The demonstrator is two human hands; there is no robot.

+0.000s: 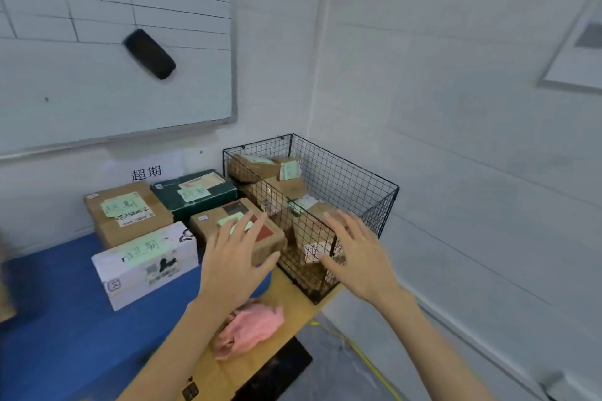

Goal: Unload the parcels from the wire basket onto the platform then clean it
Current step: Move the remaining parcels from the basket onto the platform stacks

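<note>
A black wire basket stands at the right end of the platform, in the room's corner. Several brown parcels with pale green labels lie inside it. On the blue platform to its left sit a brown box, a dark green box, a white box and a brown box with a red patch. My left hand hovers open over that red-patched box. My right hand is open at the basket's near corner, fingers spread. A pink cloth lies below my left forearm.
A whiteboard with a black eraser hangs on the wall behind the platform. A paper sign is stuck below it. A yellow cable runs over the grey floor at right. The wooden edge of the platform shows under the basket.
</note>
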